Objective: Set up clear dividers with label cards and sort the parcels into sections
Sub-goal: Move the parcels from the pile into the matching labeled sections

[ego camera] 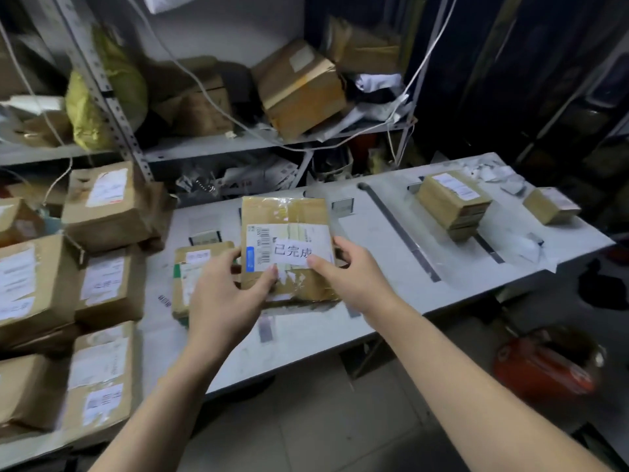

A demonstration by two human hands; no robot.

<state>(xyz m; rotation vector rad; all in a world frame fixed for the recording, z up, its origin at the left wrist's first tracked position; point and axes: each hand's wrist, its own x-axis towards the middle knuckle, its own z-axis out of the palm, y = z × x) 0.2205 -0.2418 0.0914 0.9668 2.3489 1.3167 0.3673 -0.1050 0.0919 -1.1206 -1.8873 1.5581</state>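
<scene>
A brown taped parcel (286, 212) with a shipping label is held over the white table (374, 267), at the middle. My left hand (228, 294) grips its lower left edge and my right hand (350, 277) grips its right edge. A white label card (292, 255) with handwritten characters lies against the parcel's front between my thumbs. A flatter parcel (194, 267) lies on the table just left, partly hidden by my left hand. Further right stand a stack of parcels (454, 199) and a small parcel (551, 204). Clear dividers show as dark strips (398, 229) across the table.
Stacked parcels (102, 206) fill the shelf at left. A metal rack behind holds more boxes (299, 90), a yellow bag (95, 107) and loose white cables. A red object (544, 366) sits on the floor at right, below the table's edge.
</scene>
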